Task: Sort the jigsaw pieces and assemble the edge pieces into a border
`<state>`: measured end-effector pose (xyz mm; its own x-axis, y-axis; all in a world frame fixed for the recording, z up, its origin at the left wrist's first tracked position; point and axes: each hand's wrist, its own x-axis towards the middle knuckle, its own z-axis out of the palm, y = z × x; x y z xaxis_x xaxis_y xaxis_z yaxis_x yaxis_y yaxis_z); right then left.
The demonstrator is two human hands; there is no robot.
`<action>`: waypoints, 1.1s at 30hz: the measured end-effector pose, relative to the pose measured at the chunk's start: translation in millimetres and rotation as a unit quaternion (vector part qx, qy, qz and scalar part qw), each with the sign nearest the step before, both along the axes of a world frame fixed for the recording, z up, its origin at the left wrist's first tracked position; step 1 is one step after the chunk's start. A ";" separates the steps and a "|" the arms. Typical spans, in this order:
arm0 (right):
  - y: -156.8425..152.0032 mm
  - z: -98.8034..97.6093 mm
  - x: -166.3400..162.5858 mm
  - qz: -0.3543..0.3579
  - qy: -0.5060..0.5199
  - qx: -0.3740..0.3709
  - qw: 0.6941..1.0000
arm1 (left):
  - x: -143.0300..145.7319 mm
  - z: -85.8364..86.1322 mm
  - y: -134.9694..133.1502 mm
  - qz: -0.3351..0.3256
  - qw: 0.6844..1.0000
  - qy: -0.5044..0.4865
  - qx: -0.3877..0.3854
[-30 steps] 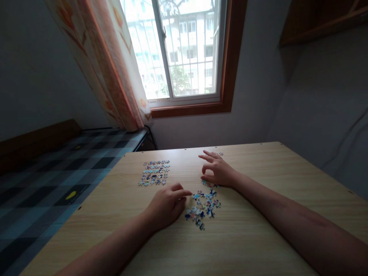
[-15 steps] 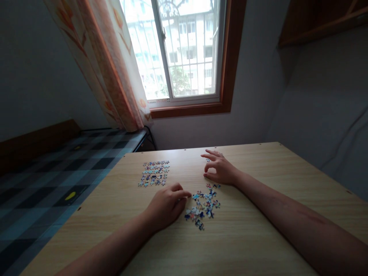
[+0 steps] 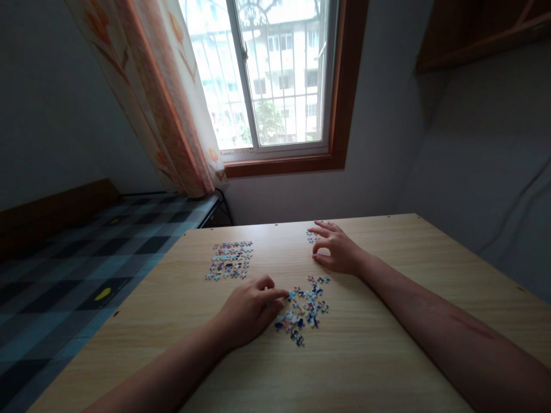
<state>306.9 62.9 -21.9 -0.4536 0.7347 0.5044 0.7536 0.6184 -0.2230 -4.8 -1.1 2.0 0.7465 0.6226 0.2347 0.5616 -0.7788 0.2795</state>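
My left hand (image 3: 252,310) rests on the wooden table with its index finger stretched out. That fingertip touches a light blue puzzle piece (image 3: 291,295) at the left edge of a loose pile of puzzle pieces (image 3: 307,304). The thumb lies apart below, and the other fingers are curled. Beyond the pile, my right hand (image 3: 338,249) is held with thumb and index bent into a ring, tips nearly together; whatever is between them is too small to make out. Its other fingers reach over a small group of pieces (image 3: 311,236), partly hiding it.
Several rows of puzzle pieces (image 3: 230,261) lie at the table's back left. The light wooden tabletop (image 3: 267,373) has its far edge below a window (image 3: 284,86). A bed with a checked cover (image 3: 55,298) stands left of the table, near a flowered curtain (image 3: 159,103).
My right hand has shifted slightly right, showing more of the small group of pieces. My left index finger has moved a little right onto the light blue piece.
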 end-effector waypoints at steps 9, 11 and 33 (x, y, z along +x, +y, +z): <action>3.8 0.9 12.2 -0.019 -0.025 0.002 1.000 | 2.0 2.8 -1.2 0.008 1.000 -0.014 -0.025; 5.8 1.7 20.5 -0.032 -0.035 0.003 0.999 | 1.6 2.2 -1.0 0.006 1.000 -0.013 -0.025; 26.0 -19.4 50.7 -0.140 -0.057 0.024 0.988 | 0.5 -1.7 0.5 0.000 1.000 -0.012 -0.015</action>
